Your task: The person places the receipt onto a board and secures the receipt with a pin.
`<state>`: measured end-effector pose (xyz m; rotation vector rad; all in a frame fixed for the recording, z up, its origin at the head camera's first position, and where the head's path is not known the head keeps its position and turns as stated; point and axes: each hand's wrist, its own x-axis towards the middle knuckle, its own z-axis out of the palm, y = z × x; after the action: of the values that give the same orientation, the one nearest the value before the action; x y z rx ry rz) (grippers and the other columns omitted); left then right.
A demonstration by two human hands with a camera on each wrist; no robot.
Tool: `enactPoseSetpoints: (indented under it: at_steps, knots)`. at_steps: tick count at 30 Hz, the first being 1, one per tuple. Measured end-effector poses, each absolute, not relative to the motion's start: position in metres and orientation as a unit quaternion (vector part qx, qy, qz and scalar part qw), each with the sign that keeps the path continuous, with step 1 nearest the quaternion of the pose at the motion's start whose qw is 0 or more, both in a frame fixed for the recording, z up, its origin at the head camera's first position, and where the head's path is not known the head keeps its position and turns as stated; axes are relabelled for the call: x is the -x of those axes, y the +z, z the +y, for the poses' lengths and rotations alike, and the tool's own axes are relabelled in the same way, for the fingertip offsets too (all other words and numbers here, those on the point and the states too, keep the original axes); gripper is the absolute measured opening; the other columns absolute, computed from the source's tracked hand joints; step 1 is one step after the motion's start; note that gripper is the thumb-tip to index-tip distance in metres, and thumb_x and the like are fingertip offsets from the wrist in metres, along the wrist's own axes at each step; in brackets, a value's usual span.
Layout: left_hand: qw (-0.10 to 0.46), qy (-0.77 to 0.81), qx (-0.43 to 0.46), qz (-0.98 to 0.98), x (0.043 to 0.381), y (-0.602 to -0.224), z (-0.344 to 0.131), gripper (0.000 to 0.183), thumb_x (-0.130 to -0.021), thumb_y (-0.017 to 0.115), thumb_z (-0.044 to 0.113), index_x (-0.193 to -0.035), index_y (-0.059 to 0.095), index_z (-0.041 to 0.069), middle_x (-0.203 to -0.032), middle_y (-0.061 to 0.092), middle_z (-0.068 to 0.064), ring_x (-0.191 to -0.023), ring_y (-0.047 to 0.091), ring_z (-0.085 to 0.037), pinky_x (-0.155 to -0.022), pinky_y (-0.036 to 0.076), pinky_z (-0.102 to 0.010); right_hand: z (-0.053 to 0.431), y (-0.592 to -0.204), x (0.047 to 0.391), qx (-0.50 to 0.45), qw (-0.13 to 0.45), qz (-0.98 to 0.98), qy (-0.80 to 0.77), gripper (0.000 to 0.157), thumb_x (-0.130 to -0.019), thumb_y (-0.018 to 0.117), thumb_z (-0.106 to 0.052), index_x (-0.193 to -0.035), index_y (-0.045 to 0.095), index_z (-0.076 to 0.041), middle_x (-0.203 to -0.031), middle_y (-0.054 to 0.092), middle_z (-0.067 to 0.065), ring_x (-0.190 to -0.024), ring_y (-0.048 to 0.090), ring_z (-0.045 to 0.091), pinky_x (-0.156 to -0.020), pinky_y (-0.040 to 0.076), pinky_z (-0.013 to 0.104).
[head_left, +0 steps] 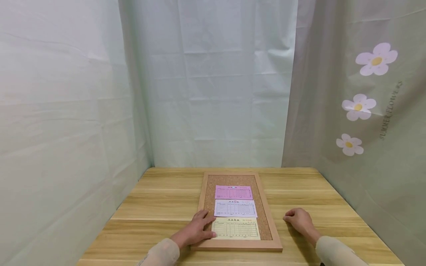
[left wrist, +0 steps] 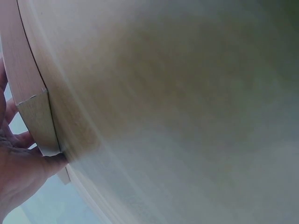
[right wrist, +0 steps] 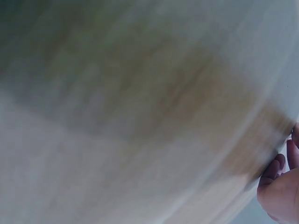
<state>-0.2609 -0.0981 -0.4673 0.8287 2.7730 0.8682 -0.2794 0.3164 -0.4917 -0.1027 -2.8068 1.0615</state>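
Note:
A wood-framed cork board (head_left: pixel 266 222) lies on the table with three printed form slips on it. Farthest is a pink slip (head_left: pixel 233 192), below it a white slip (head_left: pixel 235 208), and nearest a yellow slip (head_left: pixel 236 228). Small marks show at the top middle of the pink and white slips. My left hand (head_left: pixel 197 229) rests spread over the board's left frame, fingertips at the yellow slip's left edge. In the left wrist view its thumb lies by the frame corner (left wrist: pixel 39 123). To the board's right, my right hand (head_left: pixel 300 221) rests on the table, fingers loosely curled, nothing visible in them.
The wooden tabletop (head_left: pixel 159 207) extends on both sides of the board. Pale curtains (head_left: pixel 219 92) hang behind it and to the left; the right-hand curtain (head_left: pixel 392 177) carries printed flowers.

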Motion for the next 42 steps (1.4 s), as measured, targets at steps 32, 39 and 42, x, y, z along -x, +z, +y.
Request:
enactPoseSetpoints:
  at_steps: [32,39,42]
  knots:
    - [0.049,0.278,-0.274,0.919,0.2609,-0.4701,-0.0981,0.063,-0.088,0.075,0.035,-0.137,0.056,0.002,-0.150,0.030,-0.035,-0.141,0.021,-0.053,-0.109,0.023,-0.067,0.3176,-0.4911,0.2827,0.042,0.063,-0.921,0.381,0.013,-0.088,0.071,-0.011,-0.091,0.073,0.001,-0.080,0.066,0.003,-0.069,0.055,0.016,-0.060,0.044,0.031]
    - [0.052,0.280,-0.274,0.919,0.2609,-0.4692,-0.0976,0.062,-0.088,0.075,0.034,-0.138,0.056,0.001,-0.150,0.031,-0.035,-0.141,0.020,-0.053,-0.109,0.023,-0.067,0.3136,-0.4874,0.2850,0.067,0.047,-0.909,0.409,0.016,-0.091,0.067,-0.011,-0.098,0.071,0.002,-0.083,0.065,0.003,-0.074,0.056,0.018,-0.062,0.045,0.030]
    - [0.052,0.281,-0.276,0.918,0.2608,-0.4686,-0.0975,0.063,-0.088,0.075,0.034,-0.138,0.056,0.000,-0.150,0.030,-0.035,-0.141,0.020,-0.053,-0.109,0.023,-0.067,0.3103,-0.4844,0.2854,0.066,0.057,-0.906,0.414,0.016,-0.091,0.068,-0.013,-0.097,0.073,0.002,-0.085,0.068,0.005,-0.078,0.058,0.019,-0.065,0.047,0.031]
